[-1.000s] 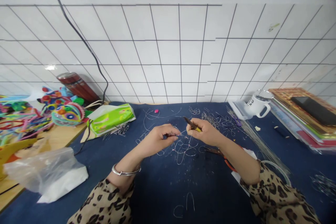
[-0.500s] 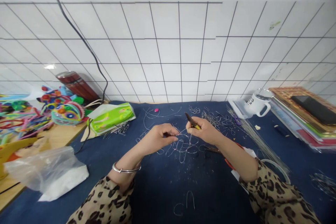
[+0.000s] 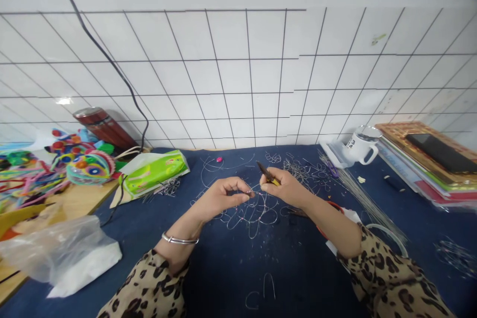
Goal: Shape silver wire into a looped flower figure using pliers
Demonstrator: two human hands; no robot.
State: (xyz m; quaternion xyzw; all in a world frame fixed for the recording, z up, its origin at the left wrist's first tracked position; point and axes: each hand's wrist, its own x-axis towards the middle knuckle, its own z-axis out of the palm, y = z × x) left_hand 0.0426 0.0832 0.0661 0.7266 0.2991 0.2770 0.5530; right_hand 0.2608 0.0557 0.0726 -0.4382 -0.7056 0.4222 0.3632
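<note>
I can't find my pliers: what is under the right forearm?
Red-handled pliers lie there on white paper; dark jaws and one handle curve show, the arm covers the rest.

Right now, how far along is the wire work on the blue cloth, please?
Partly done, it seems. Done: a wire shape over the blue cloth shows several curved loops. In hand: the left hand pinches its upper edge, and the right hand holds small pliers beside that spot. Left: a bundle of straight wires lies unused at the right, and two bent pieces lie apart in front.
</note>
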